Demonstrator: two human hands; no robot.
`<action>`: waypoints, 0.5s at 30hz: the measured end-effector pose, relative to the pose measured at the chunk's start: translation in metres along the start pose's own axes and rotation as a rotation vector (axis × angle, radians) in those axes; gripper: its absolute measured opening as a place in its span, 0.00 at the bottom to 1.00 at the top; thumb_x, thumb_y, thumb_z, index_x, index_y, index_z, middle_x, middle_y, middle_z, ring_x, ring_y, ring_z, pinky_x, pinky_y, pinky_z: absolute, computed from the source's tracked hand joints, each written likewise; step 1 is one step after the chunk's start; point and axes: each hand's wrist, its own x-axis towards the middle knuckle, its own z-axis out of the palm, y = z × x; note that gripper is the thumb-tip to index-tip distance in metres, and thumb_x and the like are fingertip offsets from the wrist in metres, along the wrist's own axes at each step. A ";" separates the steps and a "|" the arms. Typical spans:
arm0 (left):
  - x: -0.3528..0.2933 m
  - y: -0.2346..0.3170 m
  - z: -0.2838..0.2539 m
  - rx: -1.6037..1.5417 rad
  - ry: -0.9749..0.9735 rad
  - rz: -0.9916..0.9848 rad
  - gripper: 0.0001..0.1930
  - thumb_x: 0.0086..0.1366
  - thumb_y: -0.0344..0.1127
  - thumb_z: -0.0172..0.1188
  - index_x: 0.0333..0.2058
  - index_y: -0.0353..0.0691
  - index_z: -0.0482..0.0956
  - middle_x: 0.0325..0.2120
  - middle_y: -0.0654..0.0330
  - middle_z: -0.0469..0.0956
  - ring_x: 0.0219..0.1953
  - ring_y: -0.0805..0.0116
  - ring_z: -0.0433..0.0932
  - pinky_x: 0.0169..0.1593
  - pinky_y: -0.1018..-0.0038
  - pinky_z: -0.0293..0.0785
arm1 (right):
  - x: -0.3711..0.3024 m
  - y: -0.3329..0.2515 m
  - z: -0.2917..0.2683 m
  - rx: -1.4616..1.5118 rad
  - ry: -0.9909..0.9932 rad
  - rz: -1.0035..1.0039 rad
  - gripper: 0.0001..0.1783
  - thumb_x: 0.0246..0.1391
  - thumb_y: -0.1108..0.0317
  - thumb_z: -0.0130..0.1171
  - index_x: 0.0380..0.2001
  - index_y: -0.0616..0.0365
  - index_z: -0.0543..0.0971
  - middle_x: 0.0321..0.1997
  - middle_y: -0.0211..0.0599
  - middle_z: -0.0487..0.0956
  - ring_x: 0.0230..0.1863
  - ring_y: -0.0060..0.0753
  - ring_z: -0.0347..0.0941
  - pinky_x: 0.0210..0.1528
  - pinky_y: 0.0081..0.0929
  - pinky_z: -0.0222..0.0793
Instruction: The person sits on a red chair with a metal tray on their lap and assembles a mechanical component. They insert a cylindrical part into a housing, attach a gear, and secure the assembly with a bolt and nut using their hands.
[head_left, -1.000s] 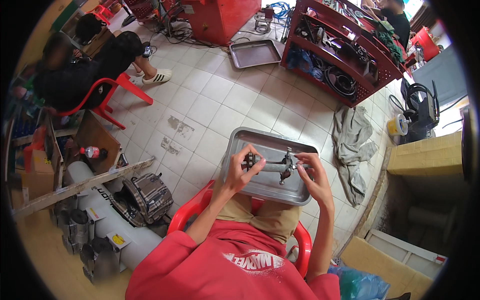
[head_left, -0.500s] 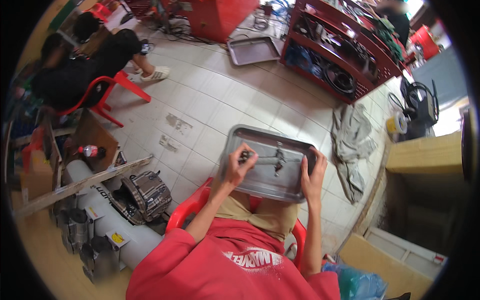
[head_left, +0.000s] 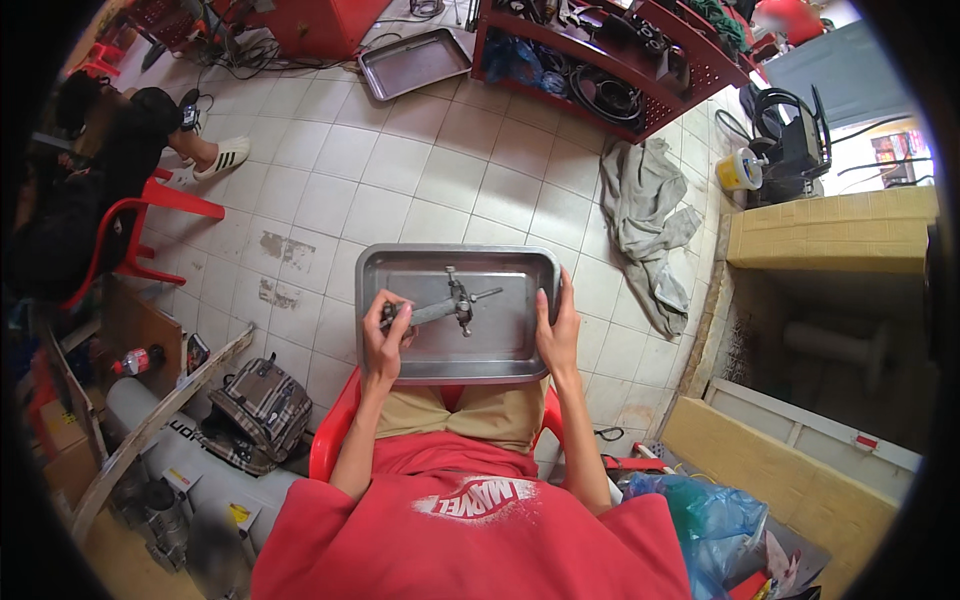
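Observation:
A grey metal tray (head_left: 455,378) with raised sides rests on my lap, above my tan trousers. Inside it lies a grey metal part (head_left: 437,311): a cylinder with a crosspiece bearing studs and a thin rod sticking out to the right. My left hand (head_left: 386,340) is closed around the cylinder's left end, with fingers and thumb wrapped over it; that end is partly hidden. At the tray's right side, my right hand (head_left: 557,335) grips the rim, thumb inside and fingers outside.
I sit on a red plastic chair (head_left: 330,430). A plaid backpack (head_left: 262,410) stands at left; a grey cloth (head_left: 645,225) lies on the tiles at right. Ahead are another tray (head_left: 415,62) and a red tool cart (head_left: 690,100). Someone sits at far left, one shoe (head_left: 225,155) visible.
My view has turned, so the surroundings shift left and the tray sits straighter. My left hand still holds the cylinder, whose rod end now tilts slightly upward; my right hand stays on the rim.

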 end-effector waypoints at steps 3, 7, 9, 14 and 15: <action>-0.008 -0.012 0.000 -0.169 0.082 0.008 0.11 0.73 0.39 0.55 0.37 0.37 0.73 0.19 0.65 0.71 0.20 0.78 0.70 0.23 0.81 0.61 | 0.000 -0.002 0.004 -0.040 0.038 -0.088 0.33 0.70 0.63 0.56 0.71 0.66 0.62 0.65 0.63 0.72 0.66 0.61 0.70 0.67 0.44 0.65; -0.010 -0.024 -0.009 -0.225 0.034 0.041 0.12 0.75 0.40 0.51 0.37 0.37 0.72 0.18 0.62 0.72 0.17 0.78 0.67 0.22 0.80 0.59 | -0.015 -0.003 0.000 0.043 0.101 -0.091 0.32 0.67 0.66 0.59 0.70 0.65 0.64 0.63 0.57 0.73 0.64 0.56 0.71 0.67 0.41 0.65; -0.009 -0.024 -0.010 -0.223 -0.020 0.031 0.12 0.75 0.40 0.51 0.37 0.37 0.72 0.18 0.62 0.72 0.17 0.78 0.66 0.22 0.80 0.58 | -0.022 -0.008 0.002 0.044 0.197 -0.138 0.28 0.66 0.68 0.60 0.66 0.64 0.68 0.60 0.54 0.74 0.61 0.54 0.72 0.66 0.41 0.66; -0.011 -0.023 -0.006 -0.200 -0.111 0.039 0.12 0.74 0.42 0.51 0.37 0.38 0.72 0.18 0.62 0.72 0.17 0.79 0.66 0.21 0.80 0.58 | -0.032 -0.037 -0.012 -0.115 0.274 -0.303 0.11 0.65 0.70 0.60 0.49 0.61 0.80 0.48 0.45 0.77 0.51 0.46 0.74 0.57 0.37 0.69; -0.011 -0.027 -0.007 -0.160 -0.136 0.048 0.12 0.74 0.43 0.51 0.38 0.39 0.72 0.18 0.62 0.72 0.17 0.78 0.67 0.21 0.80 0.58 | -0.031 -0.051 -0.015 0.026 0.171 -0.233 0.06 0.65 0.72 0.60 0.42 0.61 0.83 0.42 0.41 0.77 0.48 0.42 0.73 0.53 0.35 0.68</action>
